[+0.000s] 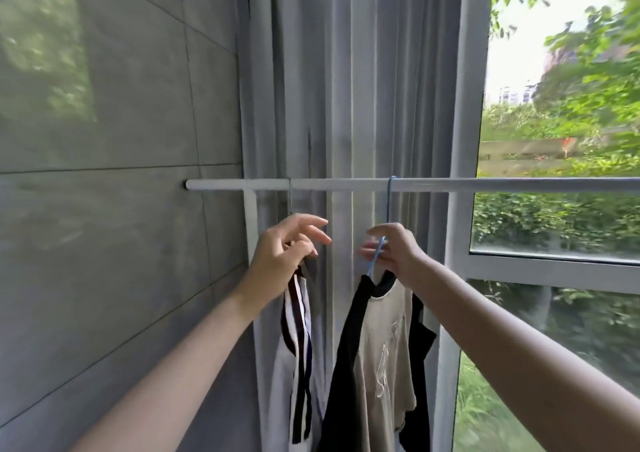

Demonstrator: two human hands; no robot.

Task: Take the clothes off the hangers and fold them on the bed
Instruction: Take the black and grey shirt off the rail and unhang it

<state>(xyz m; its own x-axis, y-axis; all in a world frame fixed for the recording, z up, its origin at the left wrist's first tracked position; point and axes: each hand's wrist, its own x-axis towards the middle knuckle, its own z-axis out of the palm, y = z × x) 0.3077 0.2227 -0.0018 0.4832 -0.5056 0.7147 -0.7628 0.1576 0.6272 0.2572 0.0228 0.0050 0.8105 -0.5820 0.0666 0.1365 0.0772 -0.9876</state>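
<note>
I see no legible writing: my right hand pinches the blue hanger carrying the beige-and-black shirt, left hand grips the striped garment, both under the white rail, grey curtain behind.

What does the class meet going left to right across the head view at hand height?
Grey wall → left hand → striped white garment → right hand on the blue hanger → beige and black shirt → window.
</note>
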